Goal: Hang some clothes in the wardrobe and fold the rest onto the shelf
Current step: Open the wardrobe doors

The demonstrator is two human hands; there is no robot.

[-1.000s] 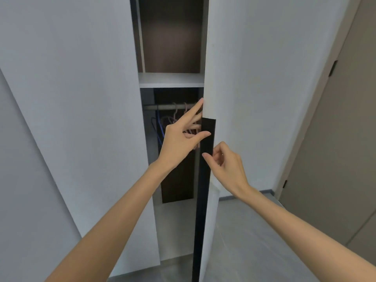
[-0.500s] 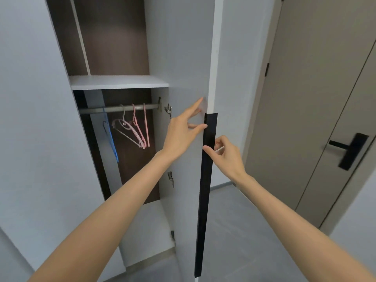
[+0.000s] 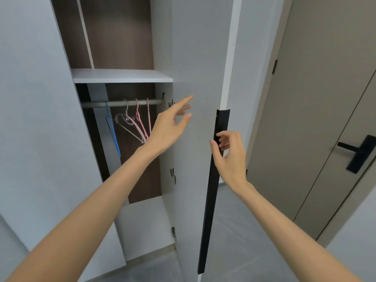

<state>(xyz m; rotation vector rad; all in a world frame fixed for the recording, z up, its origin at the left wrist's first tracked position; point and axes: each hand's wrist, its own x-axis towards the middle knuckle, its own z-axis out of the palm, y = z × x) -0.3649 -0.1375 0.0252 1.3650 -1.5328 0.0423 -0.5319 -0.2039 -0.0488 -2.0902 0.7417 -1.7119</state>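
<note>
"Fingers of the left hand — how are they found?"

"Spread and straight, with nothing held. They are lifted off the door edge that was pressed half a second ago, and are seen before the inner face of the right door (contact cannot be told). The black handle strip is pinched by the right hand, thumb in front and fingers curled behind."

"And what has been altered?"

"The door has been swung wider, so the rail, the blue hanger, the pink hangers and the white shelf above are now laid open."

"The clothes?"

"None are shown — they must be fetched from outside the view. Opening is judged nearly done; hanging and folding are not yet begun."
</note>
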